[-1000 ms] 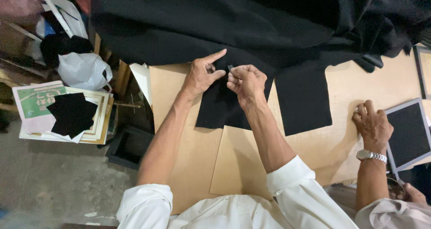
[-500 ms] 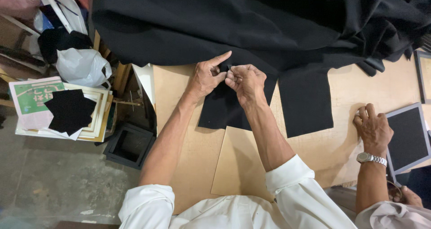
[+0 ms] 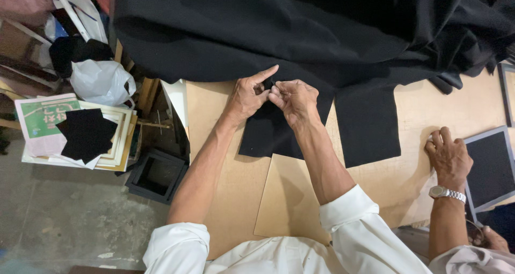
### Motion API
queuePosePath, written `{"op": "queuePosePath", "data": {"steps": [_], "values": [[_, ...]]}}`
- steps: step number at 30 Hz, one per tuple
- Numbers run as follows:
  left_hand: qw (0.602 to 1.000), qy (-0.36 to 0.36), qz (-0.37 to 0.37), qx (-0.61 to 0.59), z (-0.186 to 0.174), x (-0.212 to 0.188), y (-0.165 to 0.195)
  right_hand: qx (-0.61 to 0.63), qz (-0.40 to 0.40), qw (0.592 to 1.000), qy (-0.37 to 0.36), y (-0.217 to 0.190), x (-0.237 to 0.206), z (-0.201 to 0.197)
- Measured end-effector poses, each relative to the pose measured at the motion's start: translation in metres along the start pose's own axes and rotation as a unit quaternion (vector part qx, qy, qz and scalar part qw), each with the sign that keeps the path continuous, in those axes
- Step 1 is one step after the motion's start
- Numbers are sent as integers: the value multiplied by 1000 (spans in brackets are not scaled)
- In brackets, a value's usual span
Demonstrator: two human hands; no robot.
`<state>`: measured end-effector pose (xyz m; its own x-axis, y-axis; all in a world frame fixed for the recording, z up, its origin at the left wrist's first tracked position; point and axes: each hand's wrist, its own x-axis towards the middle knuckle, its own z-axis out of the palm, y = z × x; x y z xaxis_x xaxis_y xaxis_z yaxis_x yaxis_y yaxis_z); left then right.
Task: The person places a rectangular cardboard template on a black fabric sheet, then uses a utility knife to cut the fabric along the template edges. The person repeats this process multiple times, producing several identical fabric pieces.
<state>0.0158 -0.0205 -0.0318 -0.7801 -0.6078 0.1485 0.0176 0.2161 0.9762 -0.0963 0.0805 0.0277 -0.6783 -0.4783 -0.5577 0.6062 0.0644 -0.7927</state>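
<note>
Far to my left, beside the table, a stack of papers and flat boards (image 3: 72,132) carries some loose black fabric cutouts (image 3: 86,134), with a white plastic bag (image 3: 102,81) behind it and an open black box (image 3: 155,174) on the floor below.

On the bare board tabletop (image 3: 214,123) my left hand (image 3: 249,94) pinches the top edge of the black fabric piece (image 3: 268,134). Thumb and middle fingers are closed on the cloth, while the index finger sticks out straight toward the big black cloth (image 3: 279,32) heaped along the far side of the table. My right hand (image 3: 292,99) meets it knuckle to knuckle, fingers curled tight on that same edge just beside the left pinch. Whether the cloth is folded between my fingertips I cannot tell; they hide the spot.

The piece hangs limp from my pinch and lies flat below it, overlapping a loose sheet of brown board (image 3: 289,199). I judge it light, soft and floppy, not slippery, with no stiffness of its own. It wants holding right at the edge, two pinches close together, or it will sag and wrinkle.

Further right a second black fabric panel (image 3: 367,123) lies flat. Beyond it another person's hand (image 3: 449,157), wearing a wristwatch (image 3: 445,192), rests on the table near a dark framed panel (image 3: 491,169).
</note>
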Motion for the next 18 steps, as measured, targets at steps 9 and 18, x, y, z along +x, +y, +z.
{"op": "queuePosePath", "data": {"steps": [9,18], "values": [[1000,1,-5,4,-1,0,-3,-16,23,999,-28,-9,5,-4],[1000,-2,7,1,-1,-1,-1,-23,29,999,-16,-7,7,4]]}}
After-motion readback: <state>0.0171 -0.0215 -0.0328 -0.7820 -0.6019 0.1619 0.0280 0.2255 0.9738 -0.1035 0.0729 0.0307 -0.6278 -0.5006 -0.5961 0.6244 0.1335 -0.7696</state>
